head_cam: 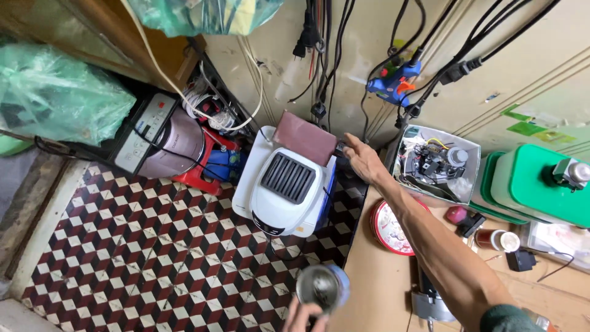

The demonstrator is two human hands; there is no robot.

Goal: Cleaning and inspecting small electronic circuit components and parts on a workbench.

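My right hand (362,158) reaches out from the lower right, over the edge of a wooden bench (375,283). Its fingertips touch a small black part (340,149) behind a white appliance with a dark grille (286,187). The fingers hide how they sit on that part. A maroon panel (305,136) leans at the back of the appliance. At the bottom edge my left hand (302,317) grips a blue cylinder with a shiny metal end (321,286), held above the floor.
The floor has dark red and white patterned tiles (153,246). A silver cooker with a control panel (163,142) and a red stool (206,166) stand at left beside green plastic bags (58,92). A white box of electrical parts (437,161), a round clock face (388,229), green tubs (538,184) and a blue glue gun (393,83) are at right.
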